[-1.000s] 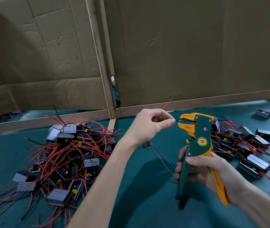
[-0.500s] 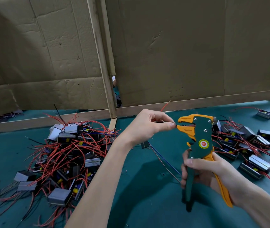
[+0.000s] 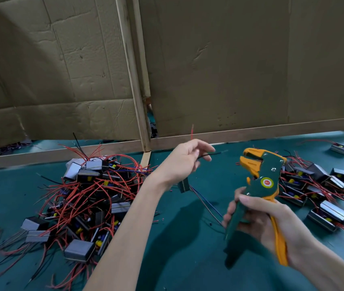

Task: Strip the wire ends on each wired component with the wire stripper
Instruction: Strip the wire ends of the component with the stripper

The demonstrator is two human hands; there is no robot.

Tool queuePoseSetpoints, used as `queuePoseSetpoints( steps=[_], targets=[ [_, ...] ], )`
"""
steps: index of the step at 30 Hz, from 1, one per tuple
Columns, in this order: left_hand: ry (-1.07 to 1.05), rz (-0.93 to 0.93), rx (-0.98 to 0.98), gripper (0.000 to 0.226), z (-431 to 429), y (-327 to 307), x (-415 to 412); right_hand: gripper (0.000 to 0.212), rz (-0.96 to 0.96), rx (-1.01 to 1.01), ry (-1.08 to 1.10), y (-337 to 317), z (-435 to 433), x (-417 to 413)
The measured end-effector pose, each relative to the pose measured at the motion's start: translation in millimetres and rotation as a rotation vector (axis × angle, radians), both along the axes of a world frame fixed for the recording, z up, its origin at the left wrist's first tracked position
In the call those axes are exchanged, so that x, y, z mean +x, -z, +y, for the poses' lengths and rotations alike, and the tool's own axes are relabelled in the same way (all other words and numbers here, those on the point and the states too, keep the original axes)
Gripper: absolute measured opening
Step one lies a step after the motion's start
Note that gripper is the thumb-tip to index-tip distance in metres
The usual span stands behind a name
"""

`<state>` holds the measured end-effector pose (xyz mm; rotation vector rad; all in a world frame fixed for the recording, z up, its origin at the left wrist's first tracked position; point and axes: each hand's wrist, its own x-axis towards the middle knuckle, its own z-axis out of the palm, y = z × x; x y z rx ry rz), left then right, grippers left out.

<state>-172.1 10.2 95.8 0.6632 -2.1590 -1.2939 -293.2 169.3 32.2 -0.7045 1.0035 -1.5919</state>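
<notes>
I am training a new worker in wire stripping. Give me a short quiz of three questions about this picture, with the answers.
1. True or false: the left hand grips the wire stripper.
2. The wire pinched by the left hand, pointing toward the stripper, is: A black, B yellow, C white.
3. Does that wire's tip touch the stripper?
Key: 1 false, the right hand grips it; 2 A; 3 no, a gap separates them.

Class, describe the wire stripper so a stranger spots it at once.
Above the green table, look right of centre, where the right hand grips the wire stripper upright. Unlike the grey wired components around, it is green with orange jaws and one orange handle.
</notes>
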Motion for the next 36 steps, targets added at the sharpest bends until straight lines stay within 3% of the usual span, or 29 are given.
queuePoseSetpoints(
  steps=[3, 6, 8, 11, 14, 26, 32, 36],
  targets=[
    [-0.077, 0.055, -0.103, 0.036, -3.7, 1.3, 3.4, 0.014, -0.005, -0.059, 0.039, -3.2, 0.0, -9.6],
    [-0.144, 0.039, -0.238, 0.051, -4.0, 4.9, 1.8, 0.011, -0.007, -0.063, 0.070, -5.1, 0.3, -15.2],
    [-0.170, 0.026, -0.274, 0.034, -3.6, 6.4, -0.2, 0.012, -0.002, -0.048, 0.063, -4.8, 0.5, -16.4],
    [-0.076, 0.054, -0.144, 0.003, 0.0, 2.1, -0.2, 0.017, 0.018, -0.005, 0.009, -4.9, 0.9, -14.8],
    [0.020, 0.072, -0.059, 0.006, 3.5, -3.4, 1.3, 0.021, 0.067, 0.025, -0.045, -3.5, 1.7, -12.8],
    [0.136, 0.075, -0.059, 0.003, 12.6, -10.5, 1.8, 0.018, 0.154, -0.008, -0.137, -3.7, 4.4, -9.5],
    [0.167, 0.055, -0.049, 0.006, 11.4, -10.1, 1.6, 0.034, 0.193, 0.015, -0.189, 0.0, 3.1, -12.8],
    [0.186, 0.042, -0.047, 0.007, 10.5, -10.1, 2.5, 0.023, 0.221, 0.035, -0.183, -0.4, 2.8, -11.6]
  ],
)
